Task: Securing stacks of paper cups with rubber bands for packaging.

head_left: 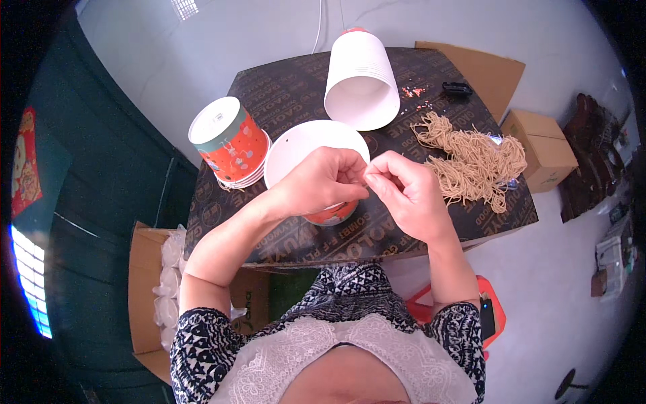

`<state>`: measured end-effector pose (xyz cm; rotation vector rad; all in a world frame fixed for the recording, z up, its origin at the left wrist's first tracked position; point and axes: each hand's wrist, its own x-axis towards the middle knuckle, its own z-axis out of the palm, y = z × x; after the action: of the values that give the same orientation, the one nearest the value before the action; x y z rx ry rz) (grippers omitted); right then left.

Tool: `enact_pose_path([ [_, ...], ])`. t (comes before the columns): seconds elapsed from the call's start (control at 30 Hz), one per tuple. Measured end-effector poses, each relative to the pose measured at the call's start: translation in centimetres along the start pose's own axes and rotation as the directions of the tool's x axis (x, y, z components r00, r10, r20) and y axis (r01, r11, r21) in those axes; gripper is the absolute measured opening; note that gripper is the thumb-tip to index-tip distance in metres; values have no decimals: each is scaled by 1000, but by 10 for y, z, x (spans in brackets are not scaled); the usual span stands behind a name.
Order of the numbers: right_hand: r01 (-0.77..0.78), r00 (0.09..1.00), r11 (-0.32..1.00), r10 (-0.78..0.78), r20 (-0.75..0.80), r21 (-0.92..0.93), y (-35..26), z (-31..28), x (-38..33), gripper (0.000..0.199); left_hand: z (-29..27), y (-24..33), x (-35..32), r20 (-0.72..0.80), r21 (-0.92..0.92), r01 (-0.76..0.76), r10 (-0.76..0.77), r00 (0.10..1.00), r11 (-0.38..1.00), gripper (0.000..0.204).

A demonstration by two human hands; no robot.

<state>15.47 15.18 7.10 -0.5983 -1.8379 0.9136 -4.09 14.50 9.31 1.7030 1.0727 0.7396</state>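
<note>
Paper cup (303, 145), white base up, sits under left hand (321, 180), fingers clamped on its rim. Right hand (407, 192), at 3 o'clock, pinches fingertips together. Tan cord bundle (474, 161) lies at 3 o'clock beyond.

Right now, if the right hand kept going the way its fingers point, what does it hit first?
The right hand points toward the person's left, fingertips already meeting the left hand over the white-bottomed cup. So it would meet the left hand's fingers first; depth is hard to judge here.
</note>
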Motion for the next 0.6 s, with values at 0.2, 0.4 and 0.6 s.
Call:
enact_pose_path([
  [0.2,57,998,998,-58,15,33,-5,0,13,4,6,-10,2,-64,-12,-90,89,994,996,8],
  [0.4,172,985,935,-167,43,-310,7,-25,8,11,-2,3,-1,-5,-128,64,-65,998,990,8],
  [0.6,136,990,933,-113,87,-334,12,-12,-6,24,-8,-2,0,43,-220,104,-97,994,970,6],
])
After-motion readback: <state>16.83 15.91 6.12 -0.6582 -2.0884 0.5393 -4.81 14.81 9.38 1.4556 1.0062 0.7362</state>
